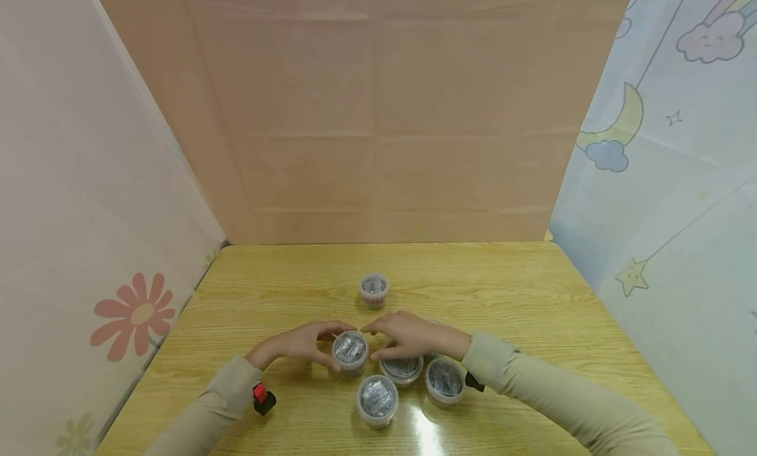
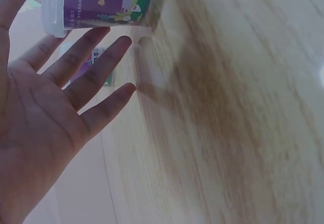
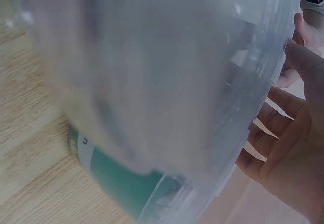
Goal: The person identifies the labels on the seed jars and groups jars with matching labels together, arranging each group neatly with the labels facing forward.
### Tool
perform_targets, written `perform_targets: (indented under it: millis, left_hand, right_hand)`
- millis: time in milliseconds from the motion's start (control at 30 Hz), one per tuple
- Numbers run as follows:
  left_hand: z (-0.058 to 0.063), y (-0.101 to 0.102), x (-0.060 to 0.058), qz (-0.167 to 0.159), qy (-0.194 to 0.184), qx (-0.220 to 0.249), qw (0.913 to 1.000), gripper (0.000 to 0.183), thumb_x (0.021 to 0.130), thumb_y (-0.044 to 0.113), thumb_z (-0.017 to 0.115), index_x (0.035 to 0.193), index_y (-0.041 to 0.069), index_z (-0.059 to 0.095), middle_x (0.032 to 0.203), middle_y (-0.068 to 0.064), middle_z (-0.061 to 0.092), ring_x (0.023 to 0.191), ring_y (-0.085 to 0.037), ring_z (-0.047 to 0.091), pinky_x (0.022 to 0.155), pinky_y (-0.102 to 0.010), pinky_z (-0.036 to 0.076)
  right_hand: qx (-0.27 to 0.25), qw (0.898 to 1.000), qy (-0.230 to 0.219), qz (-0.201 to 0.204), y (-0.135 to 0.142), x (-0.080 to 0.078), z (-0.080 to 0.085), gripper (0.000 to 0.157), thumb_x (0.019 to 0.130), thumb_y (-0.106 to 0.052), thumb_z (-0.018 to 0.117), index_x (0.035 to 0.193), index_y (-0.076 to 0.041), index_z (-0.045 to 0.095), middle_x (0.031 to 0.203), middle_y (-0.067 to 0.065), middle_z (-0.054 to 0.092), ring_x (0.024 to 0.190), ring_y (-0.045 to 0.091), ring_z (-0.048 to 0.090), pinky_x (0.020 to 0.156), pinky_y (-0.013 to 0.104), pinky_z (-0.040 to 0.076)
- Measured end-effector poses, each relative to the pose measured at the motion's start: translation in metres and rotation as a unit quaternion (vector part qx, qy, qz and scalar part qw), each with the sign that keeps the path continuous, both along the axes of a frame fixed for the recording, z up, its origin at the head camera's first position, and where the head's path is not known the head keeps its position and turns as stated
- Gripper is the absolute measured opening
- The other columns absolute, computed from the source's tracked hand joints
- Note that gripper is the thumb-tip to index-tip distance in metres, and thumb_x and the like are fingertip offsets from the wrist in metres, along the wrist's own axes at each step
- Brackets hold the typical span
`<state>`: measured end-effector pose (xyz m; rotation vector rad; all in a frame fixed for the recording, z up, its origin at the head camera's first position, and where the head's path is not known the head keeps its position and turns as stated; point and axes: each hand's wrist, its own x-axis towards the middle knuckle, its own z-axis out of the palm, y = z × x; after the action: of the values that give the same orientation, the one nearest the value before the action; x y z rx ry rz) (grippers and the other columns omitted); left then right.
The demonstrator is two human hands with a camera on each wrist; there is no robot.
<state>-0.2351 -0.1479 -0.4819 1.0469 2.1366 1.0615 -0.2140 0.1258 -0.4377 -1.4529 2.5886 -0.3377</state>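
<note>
My left hand [image 1: 307, 343] spans a clear-lidded plastic tub [image 1: 350, 351], thumb at its near side and forefinger behind. A purple label shows on this tub [image 2: 101, 3] in the left wrist view, where the other fingers of the left hand [image 2: 55, 92] spread out straight. Just to the right, my right hand [image 1: 408, 334] reaches over another tub [image 1: 402, 370] with its fingers extended. Its thumb hangs near that tub's rim; contact is unclear. In the right wrist view, a blurred tub [image 3: 152, 72] hides part of the right hand [image 3: 288, 143].
Nearer me stand a tub [image 1: 377, 401] and another [image 1: 445, 380] by the right wrist. One tub [image 1: 374, 290] stands farther back. Another lid [image 1: 434, 323] is mostly hidden behind the right wrist. The wooden table [image 1: 284, 278] meets an upright tan panel [image 1: 378, 180] behind.
</note>
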Motion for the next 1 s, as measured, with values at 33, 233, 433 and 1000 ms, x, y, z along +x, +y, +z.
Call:
perform_targets:
  millis: [33, 233, 433, 1000]
  left_hand:
    - [-0.0006, 0.0003, 0.0001, -0.001, 0.003, 0.002, 1.0, 0.069, 0.076, 0.035, 0.076, 0.136, 0.027, 0.042, 0.133, 0.011, 0.048, 0.121, -0.013, 0.047, 0.104, -0.036, 0.038]
    - [-0.0012, 0.0014, 0.0006, 0.0, 0.015, 0.005, 0.9999, 0.067, 0.076, 0.035, 0.076, 0.135, 0.026, 0.045, 0.133, 0.009, 0.049, 0.12, -0.014, 0.048, 0.103, -0.037, 0.04]
    - [0.0007, 0.0024, 0.0022, 0.006, 0.009, 0.008, 0.9999, 0.064, 0.077, 0.034, 0.076, 0.133, 0.026, 0.046, 0.13, 0.009, 0.05, 0.12, -0.016, 0.048, 0.101, -0.039, 0.042]
    - [0.0071, 0.0066, 0.001, 0.014, 0.014, 0.024, 0.9995, 0.058, 0.082, 0.031, 0.072, 0.134, 0.026, 0.046, 0.127, 0.009, 0.053, 0.114, -0.016, 0.052, 0.094, -0.03, 0.046]
  right_hand:
    - [0.001, 1.0, 0.0, -0.001, 0.0001, 0.0, -0.001, 0.054, 0.09, -0.044, 0.056, 0.132, -0.01, 0.05, 0.118, 0.006, 0.062, 0.103, 0.016, 0.06, 0.088, 0.033, 0.049]
    - [-0.001, 1.0, -0.008, -0.002, 0.0007, 0.0014, -0.0022, 0.052, 0.091, -0.043, 0.055, 0.133, -0.013, 0.05, 0.117, 0.005, 0.063, 0.103, 0.018, 0.06, 0.089, 0.036, 0.049]
    - [-0.006, 1.0, -0.013, 0.001, 0.0005, 0.0027, -0.0011, 0.051, 0.091, -0.041, 0.056, 0.133, -0.012, 0.05, 0.115, 0.005, 0.064, 0.101, 0.019, 0.061, 0.089, 0.035, 0.048]
    - [-0.045, 0.999, -0.011, -0.016, 0.0016, 0.0008, -0.0037, 0.052, 0.091, -0.045, 0.055, 0.131, -0.012, 0.052, 0.113, 0.002, 0.065, 0.099, 0.018, 0.063, 0.085, 0.031, 0.051]
